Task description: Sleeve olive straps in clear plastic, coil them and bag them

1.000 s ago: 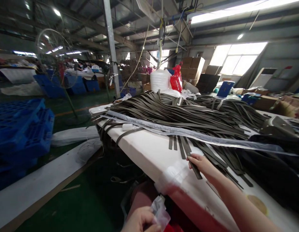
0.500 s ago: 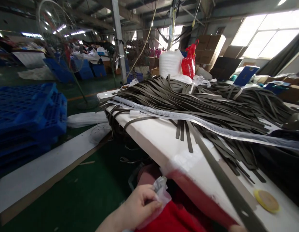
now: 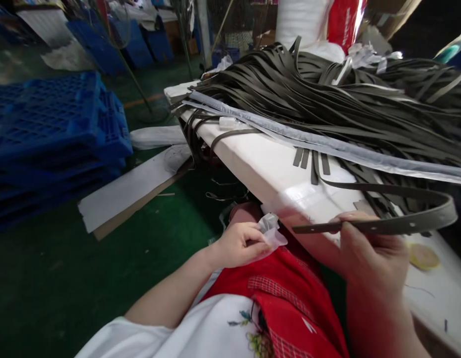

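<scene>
My right hand [image 3: 368,248] is closed on a dark olive strap [image 3: 402,223] that loops back from my fingers toward the pile, its free end pointing left. My left hand [image 3: 239,243] sits in my lap above a red apron, fingers pinched on a crumpled piece of clear plastic [image 3: 271,233]. A big heap of the same dark straps [image 3: 327,99] covers the white table [image 3: 260,159], with a long translucent strip [image 3: 290,136] laid across it. Several short strap ends poke out from under that strip.
Stacked blue plastic pallets [image 3: 47,129] stand on the green floor at left, with a white board [image 3: 129,191] beside them. A yellow round disc [image 3: 422,256] lies on the table near my right hand. A white container and a red bag stand behind the heap.
My right hand has pulled one strap out of the pile and drawn it toward me, now held in front of my lap. The view has tilted downward, showing my apron and both hands.
</scene>
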A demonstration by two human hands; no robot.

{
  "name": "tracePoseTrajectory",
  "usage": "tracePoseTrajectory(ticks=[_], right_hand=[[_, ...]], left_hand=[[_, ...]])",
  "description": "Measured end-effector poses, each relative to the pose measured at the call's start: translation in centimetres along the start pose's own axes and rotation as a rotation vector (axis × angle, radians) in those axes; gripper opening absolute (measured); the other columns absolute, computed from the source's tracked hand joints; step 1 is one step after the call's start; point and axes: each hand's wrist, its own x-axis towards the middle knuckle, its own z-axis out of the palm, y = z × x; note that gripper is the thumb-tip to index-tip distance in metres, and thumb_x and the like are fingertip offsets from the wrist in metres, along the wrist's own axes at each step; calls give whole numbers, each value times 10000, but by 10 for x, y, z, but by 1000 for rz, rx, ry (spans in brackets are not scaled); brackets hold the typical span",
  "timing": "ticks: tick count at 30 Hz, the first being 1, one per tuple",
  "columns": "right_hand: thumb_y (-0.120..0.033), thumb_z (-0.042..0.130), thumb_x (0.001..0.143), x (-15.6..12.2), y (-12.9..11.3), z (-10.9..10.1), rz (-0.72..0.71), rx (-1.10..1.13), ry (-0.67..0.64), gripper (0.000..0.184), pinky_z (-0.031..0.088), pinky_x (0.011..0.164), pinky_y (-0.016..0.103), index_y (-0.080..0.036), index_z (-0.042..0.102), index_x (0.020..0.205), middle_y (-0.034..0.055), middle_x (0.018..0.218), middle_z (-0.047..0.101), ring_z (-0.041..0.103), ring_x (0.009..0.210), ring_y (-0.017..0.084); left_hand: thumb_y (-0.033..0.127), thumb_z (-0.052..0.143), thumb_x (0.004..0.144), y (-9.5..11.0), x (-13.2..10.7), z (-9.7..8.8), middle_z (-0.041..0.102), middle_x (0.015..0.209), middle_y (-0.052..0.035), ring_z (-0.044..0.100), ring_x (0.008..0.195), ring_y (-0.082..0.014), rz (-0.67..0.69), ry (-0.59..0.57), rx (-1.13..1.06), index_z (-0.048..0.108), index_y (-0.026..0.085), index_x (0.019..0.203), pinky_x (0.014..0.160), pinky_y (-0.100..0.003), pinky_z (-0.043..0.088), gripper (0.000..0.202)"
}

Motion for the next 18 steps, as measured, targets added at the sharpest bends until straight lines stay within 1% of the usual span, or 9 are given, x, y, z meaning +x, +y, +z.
tracePoseTrajectory(ticks=[1, 3, 5, 7, 10, 13, 16, 18], right_hand=[[-322, 737, 801, -1, 1, 7, -4, 33, 40, 110, 548, 715, 342, -243, 715, 875, 44, 868, 698, 658, 803, 210], [-280, 765, 770, -6, 0, 16, -16, 93, 53, 102, 558, 686, 326, -218, 724, 841, 41, 849, 699, 660, 772, 200], [-265, 761, 773, -11, -1, 20, -43, 87, 9, 87, 567, 659, 303, -209, 731, 833, 36, 832, 704, 662, 744, 187], [-260, 749, 788, -14, -1, 20, -31, 51, -62, 76, 582, 676, 305, -213, 737, 847, 39, 832, 717, 673, 753, 192], [-289, 745, 798, -16, 2, 19, 87, 53, -157, 90, 602, 721, 326, -225, 737, 860, 50, 859, 735, 693, 779, 212], [-330, 762, 787, -16, 8, 17, 234, 103, -240, 148, 611, 692, 324, -218, 737, 879, 57, 846, 742, 699, 731, 212], [-374, 747, 804, -15, 17, 15, 296, 98, -297, 190, 605, 640, 305, -204, 748, 890, 60, 812, 744, 694, 678, 202], [-413, 697, 844, -15, 22, 14, 312, 87, -312, 222, 597, 621, 294, -201, 756, 877, 60, 788, 745, 692, 664, 199]], left_hand=[[350, 585, 917, -1, 0, 1, 597, 735, -39, 558, 696, -125, -9, 8, 8, 730, 126, 764, 648, -229, 425, 307], [350, 598, 908, -2, 0, 4, 595, 720, -35, 557, 687, -124, -22, 12, 25, 730, 128, 752, 647, -229, 426, 302], [355, 601, 905, -4, 0, 5, 589, 704, -32, 551, 681, -125, -22, 10, 39, 727, 129, 736, 643, -231, 421, 309], [365, 597, 904, -5, 0, 6, 582, 691, -31, 542, 671, -126, -23, 14, 51, 723, 129, 725, 625, -233, 412, 322], [369, 594, 903, -7, 1, 6, 577, 687, -31, 527, 652, -121, -25, 15, 57, 718, 119, 719, 600, -233, 398, 334], [393, 583, 910, -8, 2, 6, 592, 707, -43, 537, 666, -128, -24, -12, 56, 732, 113, 762, 611, -239, 405, 350], [422, 566, 921, -10, 3, 6, 615, 746, -58, 552, 687, -134, -41, -54, 39, 737, 109, 810, 634, -246, 419, 374], [422, 566, 922, -12, 4, 6, 597, 737, -49, 544, 688, -129, -38, -67, 30, 720, 109, 778, 633, -242, 410, 377]])
